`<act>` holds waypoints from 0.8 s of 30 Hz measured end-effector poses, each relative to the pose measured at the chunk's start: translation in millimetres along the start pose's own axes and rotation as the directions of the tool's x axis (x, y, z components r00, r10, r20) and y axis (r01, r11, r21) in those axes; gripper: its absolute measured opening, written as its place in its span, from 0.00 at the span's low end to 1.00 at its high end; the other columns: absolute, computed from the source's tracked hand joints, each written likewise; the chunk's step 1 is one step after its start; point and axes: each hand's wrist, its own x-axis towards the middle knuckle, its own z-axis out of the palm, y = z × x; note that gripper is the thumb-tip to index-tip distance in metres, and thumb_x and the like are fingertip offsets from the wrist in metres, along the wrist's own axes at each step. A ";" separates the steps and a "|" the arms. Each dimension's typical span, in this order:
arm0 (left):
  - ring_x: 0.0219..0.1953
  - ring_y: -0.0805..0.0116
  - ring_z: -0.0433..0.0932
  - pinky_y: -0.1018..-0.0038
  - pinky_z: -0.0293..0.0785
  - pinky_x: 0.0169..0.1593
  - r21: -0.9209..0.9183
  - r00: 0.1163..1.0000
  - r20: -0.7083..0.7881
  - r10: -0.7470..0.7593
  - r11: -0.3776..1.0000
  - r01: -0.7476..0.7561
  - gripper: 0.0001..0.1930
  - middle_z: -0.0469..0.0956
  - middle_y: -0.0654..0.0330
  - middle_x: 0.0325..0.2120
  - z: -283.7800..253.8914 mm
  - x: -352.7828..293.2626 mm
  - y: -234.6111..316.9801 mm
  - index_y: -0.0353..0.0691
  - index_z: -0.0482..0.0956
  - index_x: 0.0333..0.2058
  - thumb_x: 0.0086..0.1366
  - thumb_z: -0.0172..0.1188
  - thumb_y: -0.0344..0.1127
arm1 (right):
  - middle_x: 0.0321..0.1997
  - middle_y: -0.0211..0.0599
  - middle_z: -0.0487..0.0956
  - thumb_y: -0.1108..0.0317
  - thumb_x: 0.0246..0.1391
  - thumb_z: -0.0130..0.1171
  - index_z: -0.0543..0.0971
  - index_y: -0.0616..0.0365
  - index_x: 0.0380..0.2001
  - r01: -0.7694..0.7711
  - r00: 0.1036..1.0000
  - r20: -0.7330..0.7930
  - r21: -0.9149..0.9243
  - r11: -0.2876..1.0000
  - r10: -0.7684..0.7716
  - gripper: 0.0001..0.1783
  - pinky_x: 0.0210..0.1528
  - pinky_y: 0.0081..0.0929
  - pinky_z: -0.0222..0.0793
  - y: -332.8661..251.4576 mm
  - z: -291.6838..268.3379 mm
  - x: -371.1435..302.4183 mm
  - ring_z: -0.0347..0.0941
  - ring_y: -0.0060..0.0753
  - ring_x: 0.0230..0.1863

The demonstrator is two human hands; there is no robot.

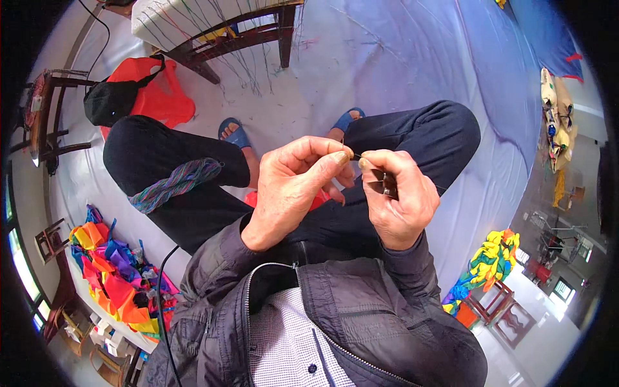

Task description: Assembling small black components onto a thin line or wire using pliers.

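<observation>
My two hands meet over my lap, fingertips nearly touching. My left hand (pixel 293 184) is closed, thumb and forefinger pinching a dark thread (pixel 356 157); its other fingers curl below. My right hand (pixel 403 197) pinches the same thread between thumb and forefinger. Tucked in the right palm is a small dark, shiny object (pixel 389 185), mostly hidden by the fingers, so its kind is unclear. Across my left thigh lies a twisted skein of multicoloured thread (pixel 177 185), touched by neither hand.
A wooden frame (pixel 284 35) with white cloth and hanging threads stands ahead. Left of my feet lie a red cloth (pixel 169 93) and a black bag (pixel 111 103). Bright fabric pieces are heaped at left (pixel 119 274) and right (pixel 491 261). A black cable (pixel 161 303) runs by my left arm.
</observation>
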 end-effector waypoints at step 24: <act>0.37 0.78 0.81 0.81 0.80 0.40 0.159 0.985 -0.039 0.166 0.975 -0.158 0.08 0.84 0.61 0.36 6.6 -3.3 -11.9 0.29 0.83 0.45 0.69 0.61 0.23 | 0.27 0.32 0.82 0.76 0.46 0.77 0.77 0.61 0.37 0.012 0.990 -0.140 -0.086 0.996 -0.024 0.18 0.27 0.16 0.73 -9.6 25.1 -9.3 0.77 0.18 0.23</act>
